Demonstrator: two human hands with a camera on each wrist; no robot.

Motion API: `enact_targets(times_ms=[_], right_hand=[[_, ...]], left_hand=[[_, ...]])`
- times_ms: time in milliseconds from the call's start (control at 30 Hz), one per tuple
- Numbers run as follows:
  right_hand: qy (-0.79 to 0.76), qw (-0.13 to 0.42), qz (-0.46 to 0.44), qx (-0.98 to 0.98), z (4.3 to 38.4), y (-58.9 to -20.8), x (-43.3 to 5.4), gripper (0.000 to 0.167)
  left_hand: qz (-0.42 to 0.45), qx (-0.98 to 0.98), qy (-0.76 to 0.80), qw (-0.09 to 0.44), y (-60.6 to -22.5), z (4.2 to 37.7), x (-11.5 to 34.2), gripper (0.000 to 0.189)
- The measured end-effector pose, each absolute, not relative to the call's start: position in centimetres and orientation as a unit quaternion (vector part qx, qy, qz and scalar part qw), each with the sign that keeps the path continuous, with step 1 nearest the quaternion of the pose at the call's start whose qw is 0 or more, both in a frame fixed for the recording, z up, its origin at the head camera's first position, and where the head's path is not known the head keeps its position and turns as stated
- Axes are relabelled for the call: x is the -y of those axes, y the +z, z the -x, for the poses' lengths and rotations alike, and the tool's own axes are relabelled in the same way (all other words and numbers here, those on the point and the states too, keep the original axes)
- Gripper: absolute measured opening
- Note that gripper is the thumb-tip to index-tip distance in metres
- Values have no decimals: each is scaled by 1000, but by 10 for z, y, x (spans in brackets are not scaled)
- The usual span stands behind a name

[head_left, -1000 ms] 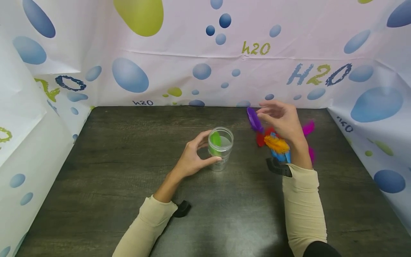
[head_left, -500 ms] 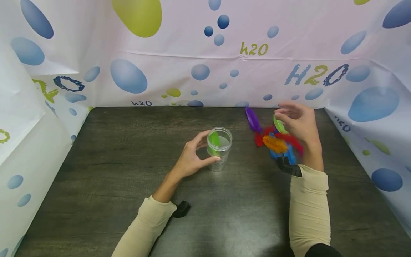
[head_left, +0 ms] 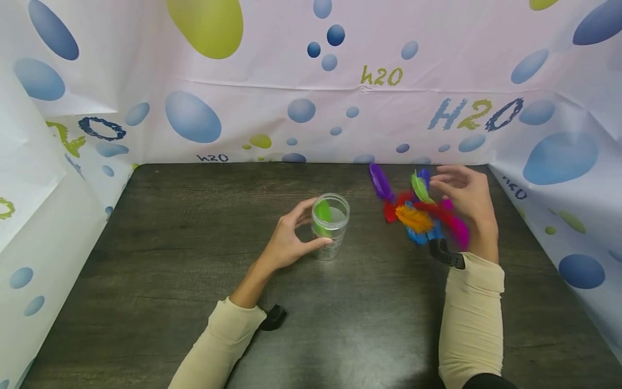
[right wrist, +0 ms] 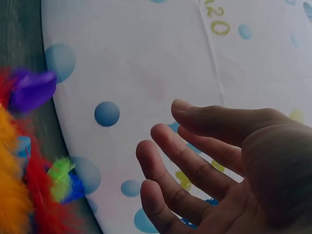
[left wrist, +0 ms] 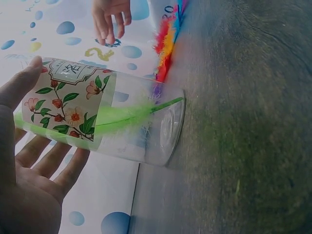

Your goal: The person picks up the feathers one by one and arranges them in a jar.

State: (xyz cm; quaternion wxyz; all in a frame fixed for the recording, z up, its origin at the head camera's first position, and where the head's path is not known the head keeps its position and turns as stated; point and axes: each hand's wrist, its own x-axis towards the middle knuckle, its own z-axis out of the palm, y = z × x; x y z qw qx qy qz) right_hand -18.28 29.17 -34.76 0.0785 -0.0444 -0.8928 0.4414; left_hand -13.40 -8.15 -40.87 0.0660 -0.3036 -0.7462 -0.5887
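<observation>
My left hand (head_left: 290,239) holds a clear jar (head_left: 332,249) between thumb and fingers; it stands upright and lidless on the dark table. A bright green feather (left wrist: 124,118) leans inside it, quill end at the bottom. A flowered label (left wrist: 68,100) wraps the jar in the left wrist view. To the right lies a loose heap of feathers: orange (head_left: 414,219), purple (head_left: 381,182), light green (head_left: 420,187), red, blue and magenta ones. My right hand (head_left: 467,195) hovers over the heap's right side, fingers loosely bent and nothing between them; its wrist hides part of the heap.
The dark wooden table (head_left: 194,216) ends at the back against a white sheet (head_left: 262,70) printed with blue and green bubbles, which also rises at both sides. A black strap (head_left: 446,255) sits at my right wrist, close over the feathers.
My right hand has moved rightward across the feather heap, uncovering the light green and a dark blue feather. The left hand and the jar stay in place.
</observation>
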Motion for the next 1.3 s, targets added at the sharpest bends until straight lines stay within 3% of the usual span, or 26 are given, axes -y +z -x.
enact_targets(times_ms=[433,900,1300], right_hand=[[430,45,79,898,185,-362,-310,48],[385,-71,156,907,182,-373,-326,56],[345,-89,156,921,184,-382,-333,53]], left_hand=[[299,749,-588,64,-409,134,83,80],[297,748,-590,65,-408,135,83,78],[297,748,-590,57,-407,135,83,81]])
